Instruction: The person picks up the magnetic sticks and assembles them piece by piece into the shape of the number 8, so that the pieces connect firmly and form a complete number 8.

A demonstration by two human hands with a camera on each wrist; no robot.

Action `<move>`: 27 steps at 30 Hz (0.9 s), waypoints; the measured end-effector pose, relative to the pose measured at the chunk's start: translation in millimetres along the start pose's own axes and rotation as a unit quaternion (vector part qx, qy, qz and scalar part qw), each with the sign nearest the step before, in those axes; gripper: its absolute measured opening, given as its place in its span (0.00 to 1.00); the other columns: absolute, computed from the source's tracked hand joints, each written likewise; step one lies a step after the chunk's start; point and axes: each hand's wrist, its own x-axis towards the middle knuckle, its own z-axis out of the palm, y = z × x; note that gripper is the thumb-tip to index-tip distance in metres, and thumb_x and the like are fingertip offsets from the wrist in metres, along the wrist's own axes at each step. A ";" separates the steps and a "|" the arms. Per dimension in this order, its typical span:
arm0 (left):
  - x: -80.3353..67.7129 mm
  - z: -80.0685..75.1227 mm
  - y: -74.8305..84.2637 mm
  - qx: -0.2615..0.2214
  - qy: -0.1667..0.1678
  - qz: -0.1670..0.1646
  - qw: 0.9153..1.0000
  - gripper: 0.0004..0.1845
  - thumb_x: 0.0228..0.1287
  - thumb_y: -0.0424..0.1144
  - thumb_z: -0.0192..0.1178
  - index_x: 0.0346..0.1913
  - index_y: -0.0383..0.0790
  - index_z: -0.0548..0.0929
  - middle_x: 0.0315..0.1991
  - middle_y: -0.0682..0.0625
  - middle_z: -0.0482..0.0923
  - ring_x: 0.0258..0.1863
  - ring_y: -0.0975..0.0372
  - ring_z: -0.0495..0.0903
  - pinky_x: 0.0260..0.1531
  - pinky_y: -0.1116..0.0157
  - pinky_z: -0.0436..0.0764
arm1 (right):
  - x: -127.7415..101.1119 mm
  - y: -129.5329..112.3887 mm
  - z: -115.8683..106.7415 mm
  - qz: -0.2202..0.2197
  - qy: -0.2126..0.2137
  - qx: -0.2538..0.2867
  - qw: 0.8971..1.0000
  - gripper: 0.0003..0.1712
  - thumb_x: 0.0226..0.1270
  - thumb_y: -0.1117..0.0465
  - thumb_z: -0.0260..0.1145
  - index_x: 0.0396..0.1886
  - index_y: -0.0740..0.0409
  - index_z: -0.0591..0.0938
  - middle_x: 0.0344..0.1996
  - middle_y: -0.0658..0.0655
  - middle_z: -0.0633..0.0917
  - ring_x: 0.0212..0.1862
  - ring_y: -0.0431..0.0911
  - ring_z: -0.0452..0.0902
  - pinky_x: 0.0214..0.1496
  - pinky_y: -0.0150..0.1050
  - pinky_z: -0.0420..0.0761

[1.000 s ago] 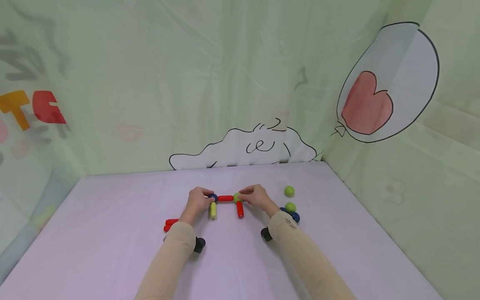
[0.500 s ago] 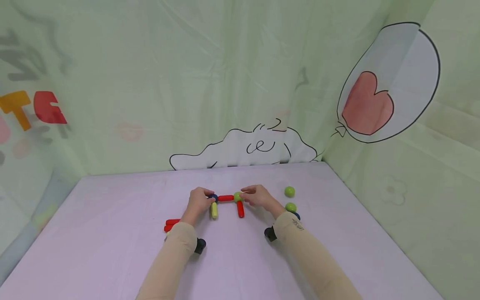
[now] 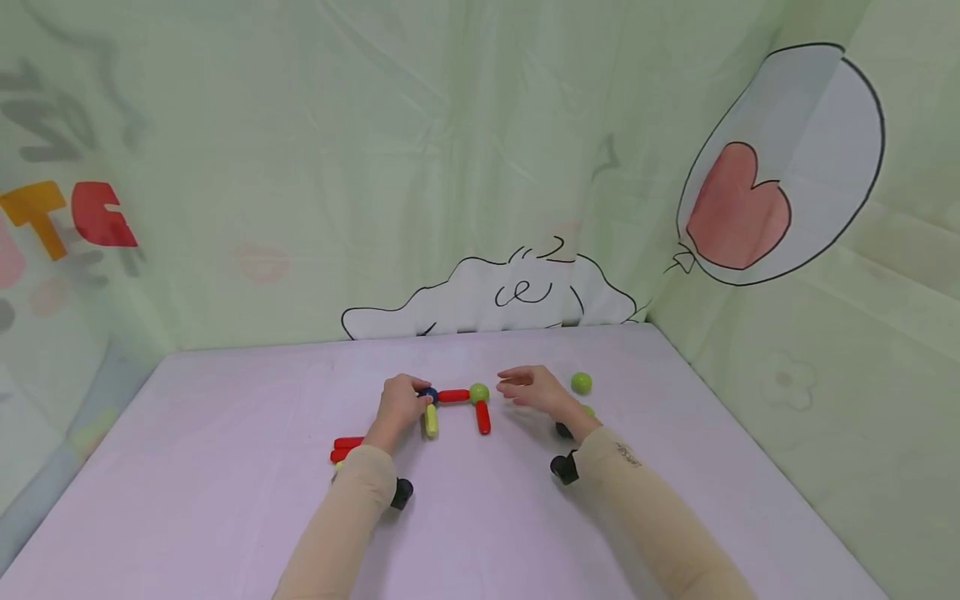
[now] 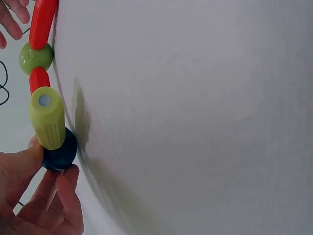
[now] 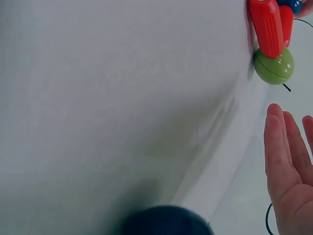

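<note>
My left hand pinches a dark blue ball between thumb and fingers. A yellow rod is joined to that ball and points toward me. From the ball a red rod runs right to a green ball, and a second red rod extends from the green ball toward me. Just right of the green ball, apart from it, my right hand holds nothing. Its fingers look fairly straight in the right wrist view.
Several rods, red ones among them, lie by the left forearm, partly hidden. One loose green ball sits right of the right hand. Another green ball and a dark blue ball are partly covered by the right wrist. Fabric walls stand behind and right.
My right hand has let go of the green ball and moved a little to the right. The left hand keeps its hold on the blue ball, nearly in place.
</note>
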 end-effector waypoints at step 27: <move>-0.1 0.2 -1.2 0.025 0.011 0.018 0.999 0.13 0.50 0.34 0.60 0.41 0.39 0.81 0.43 0.43 0.75 0.48 0.54 0.70 0.45 0.60 0.70 | -22.5 37.6 -67.9 -0.043 0.096 -0.040 0.994 0.27 0.50 0.49 0.63 0.48 0.58 0.74 0.47 0.58 0.76 0.47 0.51 0.70 0.46 0.43 0.71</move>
